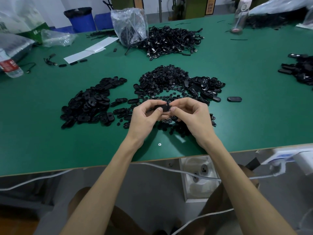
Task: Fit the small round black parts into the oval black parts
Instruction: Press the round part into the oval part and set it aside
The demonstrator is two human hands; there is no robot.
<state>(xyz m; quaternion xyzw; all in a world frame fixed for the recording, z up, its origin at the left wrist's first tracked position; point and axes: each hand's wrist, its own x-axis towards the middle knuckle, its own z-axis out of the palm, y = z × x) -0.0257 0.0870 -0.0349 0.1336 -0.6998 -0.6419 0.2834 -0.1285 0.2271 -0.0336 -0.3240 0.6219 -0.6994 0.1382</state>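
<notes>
Gripping one oval part (163, 107) with the left hand (145, 116): thumb on top, fingers curled beneath, held just above the table (50, 141). Pinching the same part at its right end with the right hand (191, 116), thumb and forefinger closed together on it. Impossible to tell whether a small round piece sits under those fingertips.

Just beyond the hands, a heap of small round parts (166, 78), spreading near and under the wrists. To the left, a heap of oval parts (91, 102); to the right of the round ones and touching them, a second heap of oval parts (206, 87). Further right, alone, a single oval piece (234, 99).

Far across the green top, a tangle of black cables (172, 39) with a clear plastic bag (130, 24) against its left side. Left of that, a white paper strip (91, 50). At the left edge, a water bottle (10, 67) lying down. At the right edge, another dark pile (301, 68). Near the front edge, a small screw head (159, 144).
</notes>
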